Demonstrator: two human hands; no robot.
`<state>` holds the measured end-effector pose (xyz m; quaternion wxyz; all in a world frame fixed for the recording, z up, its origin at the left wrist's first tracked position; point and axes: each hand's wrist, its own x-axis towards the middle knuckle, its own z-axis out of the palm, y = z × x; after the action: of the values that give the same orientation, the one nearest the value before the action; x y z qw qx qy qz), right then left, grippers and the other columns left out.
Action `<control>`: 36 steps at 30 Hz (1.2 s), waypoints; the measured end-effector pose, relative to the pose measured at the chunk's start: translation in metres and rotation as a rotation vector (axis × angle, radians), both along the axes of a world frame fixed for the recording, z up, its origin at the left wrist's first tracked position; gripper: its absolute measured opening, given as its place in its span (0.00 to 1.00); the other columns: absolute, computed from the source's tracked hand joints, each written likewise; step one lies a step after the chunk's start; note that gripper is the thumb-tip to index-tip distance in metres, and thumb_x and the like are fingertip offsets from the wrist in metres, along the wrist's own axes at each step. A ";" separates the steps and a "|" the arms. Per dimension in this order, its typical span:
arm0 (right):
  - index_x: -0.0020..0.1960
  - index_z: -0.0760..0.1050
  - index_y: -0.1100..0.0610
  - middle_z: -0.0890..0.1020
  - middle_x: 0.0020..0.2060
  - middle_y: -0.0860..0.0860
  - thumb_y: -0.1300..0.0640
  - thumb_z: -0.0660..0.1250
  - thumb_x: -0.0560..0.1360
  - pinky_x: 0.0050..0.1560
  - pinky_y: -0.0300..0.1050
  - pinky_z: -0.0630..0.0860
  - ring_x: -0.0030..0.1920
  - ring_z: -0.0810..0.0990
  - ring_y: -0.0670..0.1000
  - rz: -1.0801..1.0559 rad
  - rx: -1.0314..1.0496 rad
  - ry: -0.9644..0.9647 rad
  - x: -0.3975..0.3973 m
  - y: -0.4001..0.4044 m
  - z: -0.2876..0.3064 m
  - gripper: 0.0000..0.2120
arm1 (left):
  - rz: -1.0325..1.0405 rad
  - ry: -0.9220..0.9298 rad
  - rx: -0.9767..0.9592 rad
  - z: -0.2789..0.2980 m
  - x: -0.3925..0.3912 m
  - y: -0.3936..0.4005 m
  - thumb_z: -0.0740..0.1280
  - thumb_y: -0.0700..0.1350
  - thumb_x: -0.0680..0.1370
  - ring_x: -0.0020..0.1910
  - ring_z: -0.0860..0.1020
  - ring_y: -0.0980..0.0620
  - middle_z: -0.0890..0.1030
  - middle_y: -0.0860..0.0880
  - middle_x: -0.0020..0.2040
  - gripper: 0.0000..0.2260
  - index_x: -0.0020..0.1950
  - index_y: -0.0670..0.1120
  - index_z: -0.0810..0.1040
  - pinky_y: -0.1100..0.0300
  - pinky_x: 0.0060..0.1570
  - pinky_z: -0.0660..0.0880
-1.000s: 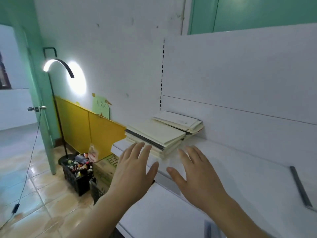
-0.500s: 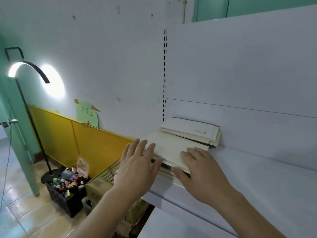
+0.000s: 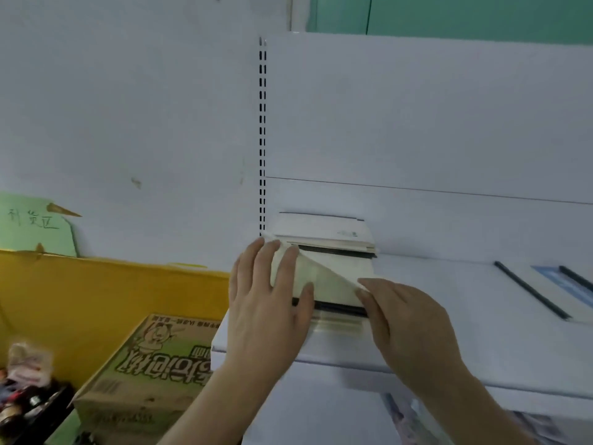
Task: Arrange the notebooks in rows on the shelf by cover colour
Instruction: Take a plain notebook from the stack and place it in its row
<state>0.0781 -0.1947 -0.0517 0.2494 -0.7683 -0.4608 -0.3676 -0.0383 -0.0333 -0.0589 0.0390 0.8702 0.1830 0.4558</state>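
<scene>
Two stacks of cream-covered notebooks lie on the white shelf (image 3: 449,316) at its left end. The near stack (image 3: 333,284) has a dark-edged notebook under its top one; the far stack (image 3: 324,231) rests against the back panel. My left hand (image 3: 269,303) lies flat on the near stack's left side, fingers spread. My right hand (image 3: 407,319) pinches the top notebook's right front corner and lifts its cream cover, which bends up diagonally. Another notebook with a black spine and pale blue cover (image 3: 558,287) lies at the shelf's right.
A slotted upright (image 3: 262,139) marks the shelf's left end by the white wall. Below left stand a printed cardboard box (image 3: 150,364), a yellow panel (image 3: 96,300) and a black crate of small bottles (image 3: 22,403). A lower shelf (image 3: 321,412) juts out beneath.
The view has moved closer and rightward. Both hands went from hovering before the shelf to resting on the near stack, and my right hand has taken hold of the top cover's corner and lifted it.
</scene>
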 end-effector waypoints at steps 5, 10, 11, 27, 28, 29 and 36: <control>0.53 0.81 0.60 0.85 0.44 0.53 0.53 0.61 0.79 0.39 0.46 0.79 0.40 0.82 0.53 -0.065 0.106 -0.085 -0.035 -0.005 -0.004 0.14 | -0.324 0.057 -0.669 0.023 -0.004 -0.030 0.52 0.68 0.77 0.51 0.77 0.63 0.81 0.61 0.51 0.26 0.65 0.54 0.73 0.66 0.49 0.73; 0.66 0.75 0.58 0.78 0.63 0.51 0.50 0.53 0.83 0.63 0.44 0.72 0.64 0.75 0.48 0.113 -0.038 0.063 -0.054 0.008 -0.015 0.20 | -0.454 -0.118 -1.054 0.025 0.003 -0.041 0.61 0.50 0.82 0.48 0.79 0.59 0.82 0.57 0.48 0.05 0.55 0.52 0.74 0.63 0.44 0.76; 0.66 0.75 0.57 0.77 0.65 0.50 0.49 0.51 0.83 0.66 0.43 0.68 0.66 0.73 0.46 0.131 -0.049 0.076 -0.054 0.008 -0.014 0.21 | -0.411 -0.156 -1.074 0.025 0.003 -0.036 0.60 0.47 0.83 0.47 0.79 0.57 0.81 0.54 0.48 0.04 0.55 0.51 0.73 0.60 0.43 0.76; 0.66 0.75 0.54 0.78 0.63 0.53 0.53 0.69 0.72 0.63 0.52 0.72 0.61 0.78 0.55 -0.025 -0.465 0.185 0.031 0.000 -0.013 0.22 | -0.296 -0.283 -1.189 0.020 -0.028 0.019 0.58 0.48 0.84 0.52 0.78 0.55 0.81 0.58 0.53 0.11 0.64 0.59 0.73 0.52 0.51 0.77; 0.63 0.77 0.53 0.80 0.61 0.52 0.54 0.70 0.73 0.60 0.52 0.75 0.58 0.80 0.55 -0.025 -0.455 0.166 0.030 -0.003 -0.010 0.19 | -0.292 -0.283 -1.185 0.020 -0.029 0.019 0.58 0.48 0.84 0.52 0.78 0.55 0.80 0.58 0.52 0.10 0.64 0.59 0.72 0.55 0.48 0.75; 0.61 0.79 0.52 0.82 0.58 0.52 0.53 0.70 0.74 0.56 0.51 0.77 0.55 0.81 0.55 -0.030 -0.440 0.148 0.027 -0.007 -0.004 0.16 | -0.292 -0.280 -1.183 0.020 -0.030 0.020 0.58 0.48 0.84 0.51 0.77 0.55 0.80 0.57 0.52 0.10 0.64 0.59 0.72 0.56 0.45 0.74; 0.48 0.77 0.49 0.75 0.27 0.45 0.48 0.58 0.79 0.26 0.45 0.69 0.28 0.73 0.47 -0.208 -0.245 0.089 0.021 -0.042 0.038 0.10 | -0.303 -0.320 -1.180 0.026 -0.030 0.018 0.57 0.48 0.84 0.48 0.76 0.53 0.79 0.54 0.49 0.09 0.62 0.58 0.72 0.56 0.44 0.74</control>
<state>0.0994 -0.2369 -0.0138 0.1349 -0.8521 -0.4086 -0.2980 -0.0680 -0.0151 -0.0333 0.6038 0.6394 0.2702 0.3919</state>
